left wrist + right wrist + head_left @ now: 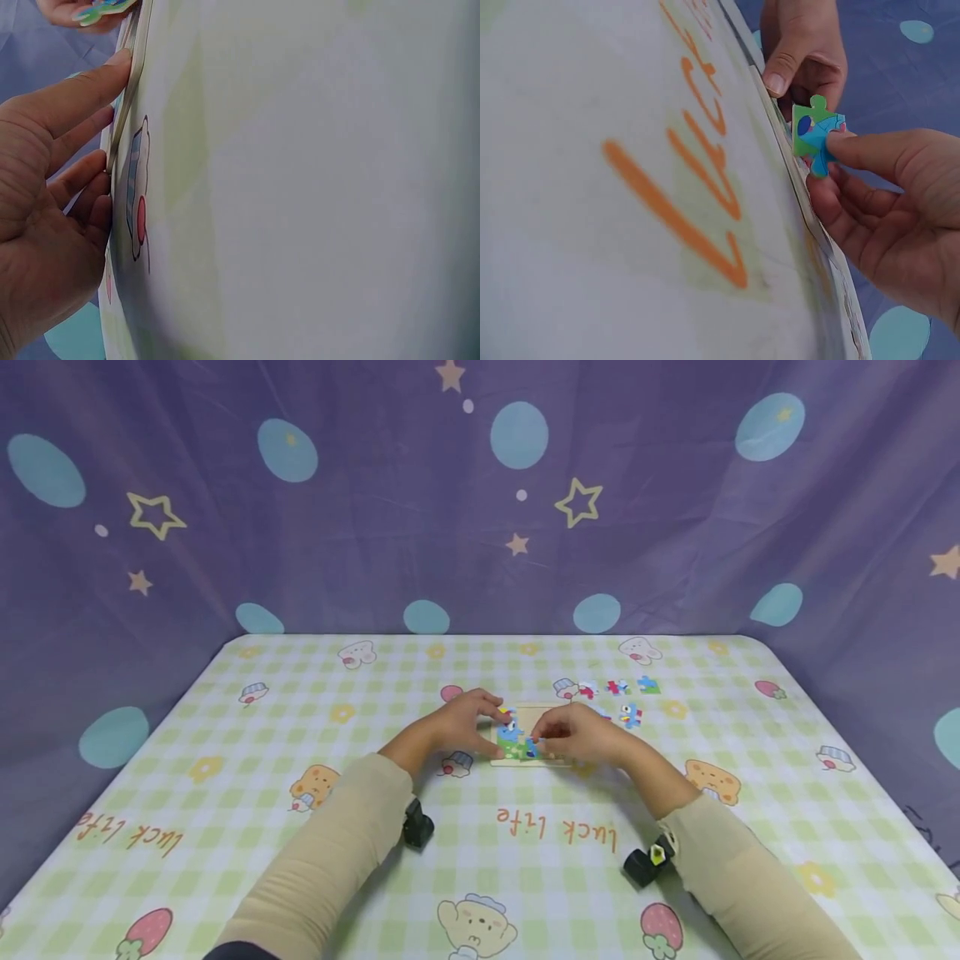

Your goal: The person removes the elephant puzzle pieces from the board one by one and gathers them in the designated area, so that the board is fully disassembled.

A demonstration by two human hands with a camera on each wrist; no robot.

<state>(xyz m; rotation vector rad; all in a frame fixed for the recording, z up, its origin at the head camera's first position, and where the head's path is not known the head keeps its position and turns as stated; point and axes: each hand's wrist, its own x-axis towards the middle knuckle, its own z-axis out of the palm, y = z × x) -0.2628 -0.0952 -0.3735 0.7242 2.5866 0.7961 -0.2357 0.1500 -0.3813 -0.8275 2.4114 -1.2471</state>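
A small wooden jigsaw tray (504, 763) lies on the table, with blue and green picture pieces (512, 745) along its left part. My left hand (467, 724) spans the tray's left side, thumb at the near corner and fingers toward the far one. In the left wrist view, those fingertips rest on the tray's edge (133, 79). My right hand (581, 732) is over the tray's right part. Between thumb and fingers it pinches a green and blue puzzle piece (804, 133), which stands tilted up close over the tray in the right wrist view.
Several loose puzzle pieces lie behind and right of the tray, among them a green and blue one (648, 685), a red one (617, 687) and a blue one (631, 716). The checked tablecloth (555, 885) covers the table; a purple curtain (420, 527) hangs behind.
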